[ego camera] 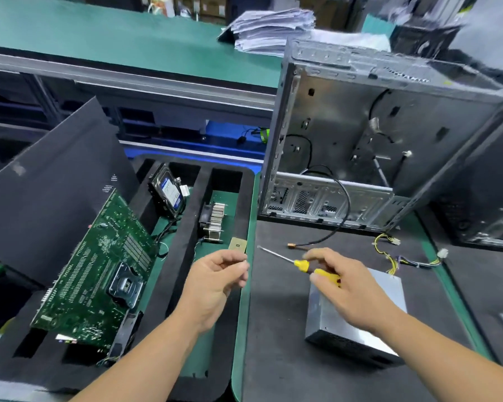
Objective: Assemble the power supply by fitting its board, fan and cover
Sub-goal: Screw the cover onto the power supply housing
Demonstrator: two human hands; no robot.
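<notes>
The silver power supply box [357, 320] lies on the dark mat, its yellow and black wires [401, 261] trailing to white plugs. My right hand [346, 288] hovers over it and grips the yellow handle of a screwdriver [299, 264], whose shaft points up and left. My left hand [215, 282] is over the foam tray's right edge with finger and thumb pinched together; whether something small sits between them cannot be made out.
An open metal computer case [389, 134] stands upright behind the mat. The black foam tray [183, 256] on the left holds a green motherboard [99, 274], a hard drive [167, 194], a heatsink with fan [212, 220] and a small chip [237, 243]. A black panel [47, 192] leans at the left.
</notes>
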